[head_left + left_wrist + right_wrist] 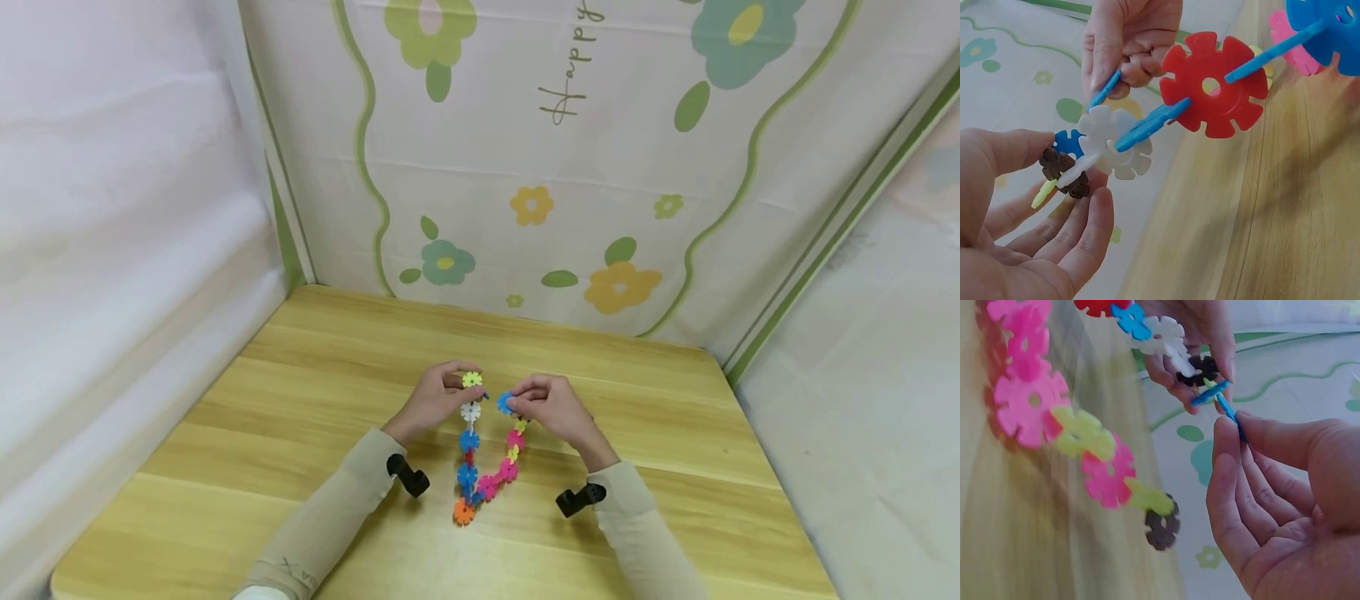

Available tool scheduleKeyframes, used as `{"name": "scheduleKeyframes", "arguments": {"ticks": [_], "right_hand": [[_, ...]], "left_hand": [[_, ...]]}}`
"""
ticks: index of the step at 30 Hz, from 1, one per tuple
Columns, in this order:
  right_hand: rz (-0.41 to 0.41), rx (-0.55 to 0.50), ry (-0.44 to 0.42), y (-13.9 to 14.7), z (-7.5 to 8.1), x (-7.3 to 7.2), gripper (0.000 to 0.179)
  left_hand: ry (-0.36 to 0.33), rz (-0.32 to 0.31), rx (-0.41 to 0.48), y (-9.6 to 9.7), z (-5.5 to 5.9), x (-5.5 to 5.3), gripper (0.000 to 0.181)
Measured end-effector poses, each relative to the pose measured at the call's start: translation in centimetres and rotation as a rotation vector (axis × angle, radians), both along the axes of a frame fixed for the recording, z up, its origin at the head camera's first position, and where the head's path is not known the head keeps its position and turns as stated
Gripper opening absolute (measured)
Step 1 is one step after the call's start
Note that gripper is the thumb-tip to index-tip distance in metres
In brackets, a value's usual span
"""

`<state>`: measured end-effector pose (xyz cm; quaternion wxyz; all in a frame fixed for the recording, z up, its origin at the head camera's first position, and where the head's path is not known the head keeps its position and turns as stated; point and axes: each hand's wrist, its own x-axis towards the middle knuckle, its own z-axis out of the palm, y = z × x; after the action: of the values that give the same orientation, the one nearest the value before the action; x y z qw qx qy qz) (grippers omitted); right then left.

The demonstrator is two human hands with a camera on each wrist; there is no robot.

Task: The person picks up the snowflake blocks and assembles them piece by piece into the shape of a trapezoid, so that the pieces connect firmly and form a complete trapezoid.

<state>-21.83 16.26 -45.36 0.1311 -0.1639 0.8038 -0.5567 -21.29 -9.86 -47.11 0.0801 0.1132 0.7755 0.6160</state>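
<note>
My left hand (pixel 435 400) pinches one end of a chain of notched plastic flower discs, thumb on a dark brown disc (pixel 1057 164). By its fingertips are a yellow-green disc (pixel 472 379) and a small blue disc (pixel 1068 144). A white disc (pixel 1110 145), blue discs and a red disc (pixel 1204 87) follow along the chain. My right hand (pixel 553 408) holds a separate-looking blue disc (pixel 1231 417) between thumb and index finger, its edge close against the blue piece at the left hand. The chain's other end, a black disc (pixel 1162 530), hangs below the right hand.
The chain droops in a V over the wood-grain table (pixel 315 483), with an orange disc (pixel 464 511) at its lowest point and pink discs (pixel 487 487) up the right side. A flower-printed cloth (pixel 480 158) stands behind the table, and white cloth (pixel 127 208) at the left.
</note>
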Motion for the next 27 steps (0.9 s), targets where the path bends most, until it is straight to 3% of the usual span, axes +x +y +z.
{"name": "scheduleKeyframes", "arguments": {"ticks": [9, 27], "right_hand": [[-0.066, -0.044, -0.033, -1.8, -1.4, 0.1, 0.021], [-0.195, -0.147, -0.112, -2.5, -1.7, 0.4, 0.02]], "left_hand": [[0.001, -0.029, 0.026, 0.0, -0.2, -0.1, 0.038], [0.003, -0.006, 0.022, 0.3, 0.4, -0.1, 0.038]]}}
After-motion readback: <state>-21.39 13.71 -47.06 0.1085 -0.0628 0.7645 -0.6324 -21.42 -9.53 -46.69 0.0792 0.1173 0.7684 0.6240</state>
